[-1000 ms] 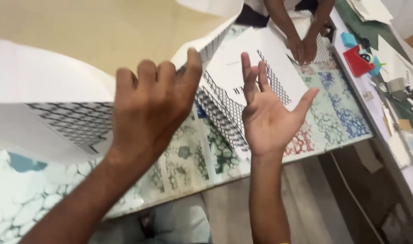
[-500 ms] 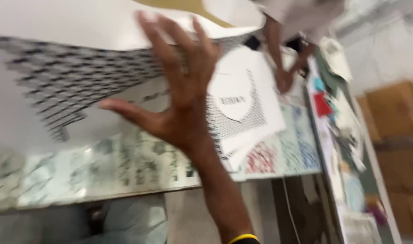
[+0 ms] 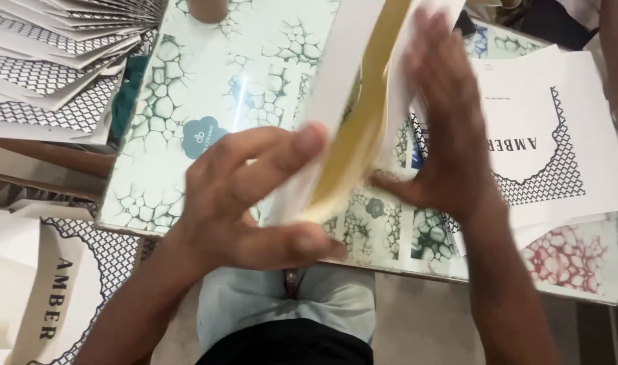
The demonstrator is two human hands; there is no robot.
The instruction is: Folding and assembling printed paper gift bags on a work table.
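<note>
Swung down from overhead since half a second ago, the folded white-and-tan paper bag (image 3: pixel 353 108) now stands edge-on over the patterned table (image 3: pixel 187 122), left hand (image 3: pixel 255 196) fingers curled gripping its edge, right hand (image 3: pixel 451 128) pressed flat with fingers spread wide.

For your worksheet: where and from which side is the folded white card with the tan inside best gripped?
Grip the folded white card near its lower folded end, one palm on each flat face: left hand from the left, right hand from the right. It stands on edge, so its broad faces point sideways.
</note>
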